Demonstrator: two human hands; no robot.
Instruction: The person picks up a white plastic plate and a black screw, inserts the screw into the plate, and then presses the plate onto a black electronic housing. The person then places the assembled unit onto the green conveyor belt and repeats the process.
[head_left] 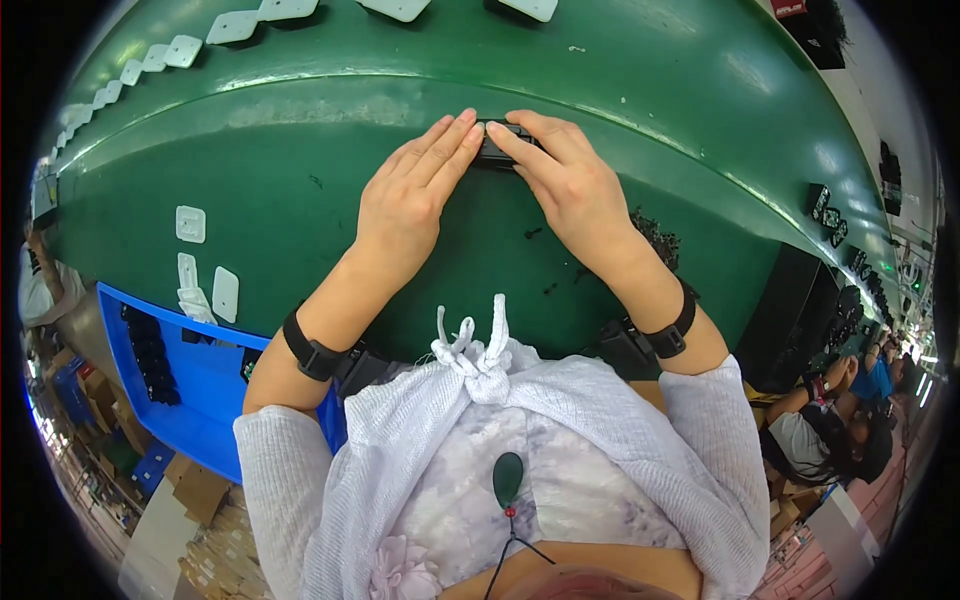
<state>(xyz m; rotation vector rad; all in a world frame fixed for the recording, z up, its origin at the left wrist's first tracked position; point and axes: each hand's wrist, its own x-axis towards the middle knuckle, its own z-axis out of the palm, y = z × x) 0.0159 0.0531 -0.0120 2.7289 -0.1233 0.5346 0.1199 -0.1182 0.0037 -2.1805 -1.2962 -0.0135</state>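
A small black plastic housing (497,153) lies between my hands on the green work surface, toward its far side. My left hand (412,190) has its fingers stretched forward and together, their tips against the housing's left end. From the other side, my right hand (572,185) grips it, index finger along the far edge and thumb over the top. The fingertips cover much of the part, so its details are hidden. Nearest to my right wrist is a pile of small dark screws (655,238). A few loose dark screws (533,233) lie between my forearms.
White plastic covers (190,224) lie at the left. More white pieces (233,27) line the raised green conveyor (480,50) at the far side. A blue bin (190,370) with black parts stands lower left. Black parts (828,215) sit at right. Other people work at both sides.
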